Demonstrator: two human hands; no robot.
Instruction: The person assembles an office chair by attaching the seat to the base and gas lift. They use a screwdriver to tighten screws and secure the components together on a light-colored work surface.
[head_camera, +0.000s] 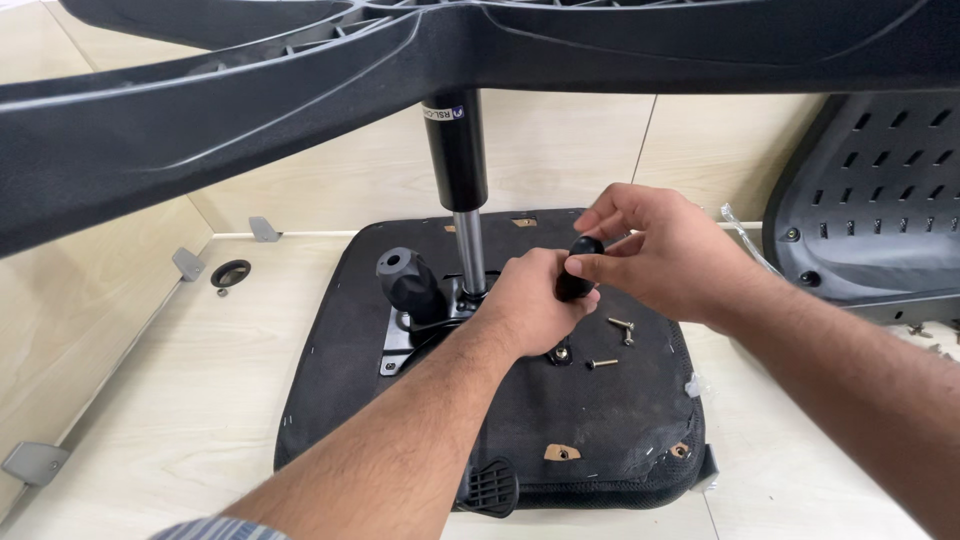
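Note:
An upturned office chair seat (600, 420) lies on the pale floor, black fabric underside up. A gas lift cylinder (458, 160) rises from its metal mechanism plate (398, 352) into the black star base (200, 110) overhead. My left hand (530, 305) rests on the mechanism next to the cylinder's chrome shaft. My right hand (650, 250) pinches a black screwdriver handle (578, 268) that stands upright over a bolt (560, 353). Two loose bolts (612, 345) lie on the seat just right of it. A black knob (405, 278) sticks up left of the shaft.
A black perforated chair backrest (870, 200) leans at the right, with small hardware on the floor by it. A black round ring (230, 272) and grey wall brackets (188, 263) sit at the left wall. A black lever paddle (490, 487) juts from the seat's near edge.

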